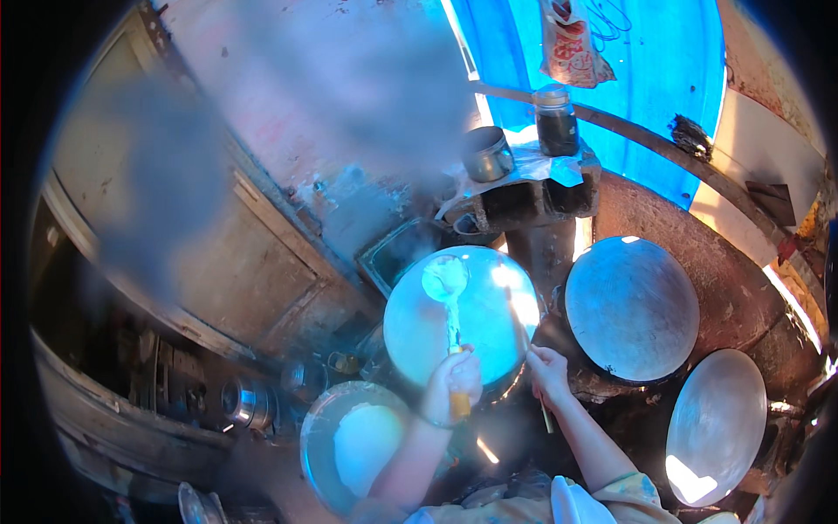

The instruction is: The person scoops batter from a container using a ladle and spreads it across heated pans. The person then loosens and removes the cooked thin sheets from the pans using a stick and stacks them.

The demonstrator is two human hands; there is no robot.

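Note:
My left hand (pixel 454 381) is closed round the yellow handle of a ladle (pixel 452 316). Pale batter coats the ladle's round head, which is over a large round pan (pixel 406 319) with a light, bluish surface. Whether the ladle touches the pan I cannot tell. At the pan's lower right edge, my right hand (pixel 548 371) grips a thin stick (pixel 548 419), its lower end poking out below the fingers. The stick's upper part is blurred against the bright glare on the pan. A wide bowl (pixel 312 450) with a white mass (pixel 367 441) in it stands beside my left forearm.
Two round metal pans (pixel 633 306) (pixel 717 428) lean to the right. Behind the large pan, a block stand (pixel 563 188) carries a metal pot (pixel 488 155) and a dark-filled jar (pixel 557 122). A metal container (pixel 247 402) is at left. Haze blurs the upper left.

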